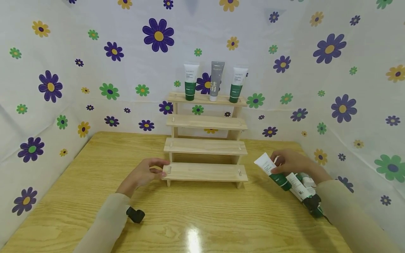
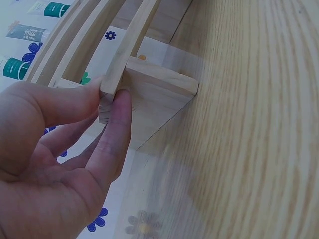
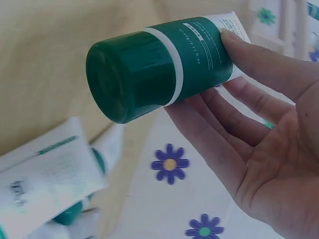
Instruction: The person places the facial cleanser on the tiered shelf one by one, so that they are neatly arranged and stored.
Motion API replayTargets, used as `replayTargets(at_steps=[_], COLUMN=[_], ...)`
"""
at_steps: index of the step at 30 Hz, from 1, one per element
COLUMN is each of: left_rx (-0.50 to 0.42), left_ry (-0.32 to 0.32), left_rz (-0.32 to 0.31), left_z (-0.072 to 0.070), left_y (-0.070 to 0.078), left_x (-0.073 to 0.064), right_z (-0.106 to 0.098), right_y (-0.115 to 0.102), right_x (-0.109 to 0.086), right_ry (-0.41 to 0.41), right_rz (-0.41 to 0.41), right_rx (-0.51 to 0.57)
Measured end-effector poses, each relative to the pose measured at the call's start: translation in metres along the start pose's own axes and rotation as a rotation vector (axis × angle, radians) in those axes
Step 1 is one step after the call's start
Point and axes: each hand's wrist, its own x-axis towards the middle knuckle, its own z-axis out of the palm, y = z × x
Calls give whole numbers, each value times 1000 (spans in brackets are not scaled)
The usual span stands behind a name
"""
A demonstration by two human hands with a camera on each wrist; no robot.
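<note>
On a table [image 1: 196, 207] stands a rack [image 1: 205, 144], three tubes [image 1: 216, 82] on its top shelf [image 1: 201, 98]. The left hand [image 1: 143, 172] pinches the bottom shelf [image 1: 205, 171] at its left end; the right hand [image 1: 290, 162] grips a tilted tube [image 3: 159, 67], cap lower, near a pile [image 1: 299, 188].

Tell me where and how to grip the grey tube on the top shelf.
Pinch the grey tube at mid-body by its side edges, probably best from the front: it stands cap-down on the top shelf, with gaps between it and the white-and-green tubes on either side.
</note>
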Motion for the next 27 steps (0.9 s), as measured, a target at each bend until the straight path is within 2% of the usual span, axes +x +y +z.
replayTargets(at_steps=[9, 27], left_rx=[-15, -18], left_ry=[-9, 4], left_rz=[9, -13], left_z=[-2, -1], left_y=[0, 2], left_x=[2, 1], right_z=[-15, -30], right_y=[-28, -70], right_x=[5, 24], right_ry=[147, 312], right_rz=[-10, 1], right_rx=[-80, -34])
